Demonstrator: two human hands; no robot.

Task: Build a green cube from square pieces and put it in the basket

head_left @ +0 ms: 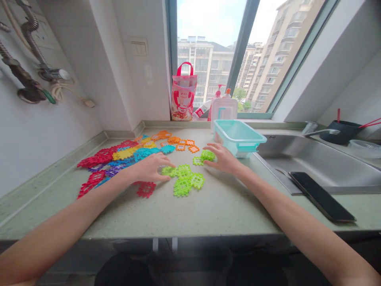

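A cluster of joined lime-green plastic grid tiles (186, 181) lies on the pale green countertop (208, 210). My left hand (151, 167) rests on the cluster's left end, fingers curled onto a green tile (168, 171). My right hand (222, 159) lies over another green tile (207, 155) to the right, its fingers bent down on it, beside a smaller green tile (197, 161). A spread of red, yellow, blue, purple and orange tiles (125, 157) lies to the left and behind.
A turquoise plastic basket (238, 137) stands just behind my right hand. A steel sink (315, 163) lies to the right, with a black phone (321, 196) on its rim. A pink bag (183, 93) and bottles (218, 104) stand on the window sill.
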